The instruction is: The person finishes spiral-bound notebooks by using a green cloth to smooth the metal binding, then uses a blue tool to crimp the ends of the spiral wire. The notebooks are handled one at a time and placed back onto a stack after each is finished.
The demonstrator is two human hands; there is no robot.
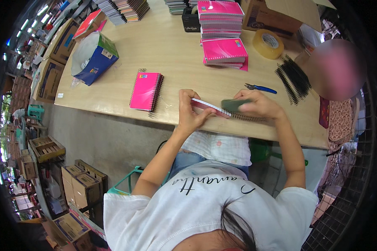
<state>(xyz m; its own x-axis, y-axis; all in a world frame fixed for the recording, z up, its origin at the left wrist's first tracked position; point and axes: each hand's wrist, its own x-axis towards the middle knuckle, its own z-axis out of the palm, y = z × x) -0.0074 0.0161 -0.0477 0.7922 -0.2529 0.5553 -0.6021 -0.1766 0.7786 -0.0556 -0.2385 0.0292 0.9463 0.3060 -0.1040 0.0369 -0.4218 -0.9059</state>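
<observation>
Head view: a pink notebook (203,109) is held just above the near edge of the tabletop (113,97), in front of the person's body, tilted so that its pale page edge faces up. The left hand (190,113) grips it with the fingers (208,112) narrowed, the thumb on the near side and the others behind, which probably keeps the pages squared and the right-hand corner free. At that corner a dark spiral coil (250,118) meets the notebook, and a few turns seem to sit in its edge; the coil stretches rightward, roughly in line with that edge, presumably so it can run straight along the holes.

The right hand (262,104) has its fingers closed round a dark green block (231,104) above the coil; blur hides whether block and coil touch.

Further out, blue-handled cutters (264,89) lie just beyond the right hand, within easy reach, and a bundle of black coils (291,79) lies to their right, apparently for the same reason. Coil-bound pink notebooks (144,91) rest to the left, away from the working spot. Across the tabletop, a low pile of pink notebooks (225,50) sits before a taller stack (220,20), beside a roll of tape (267,52).
</observation>
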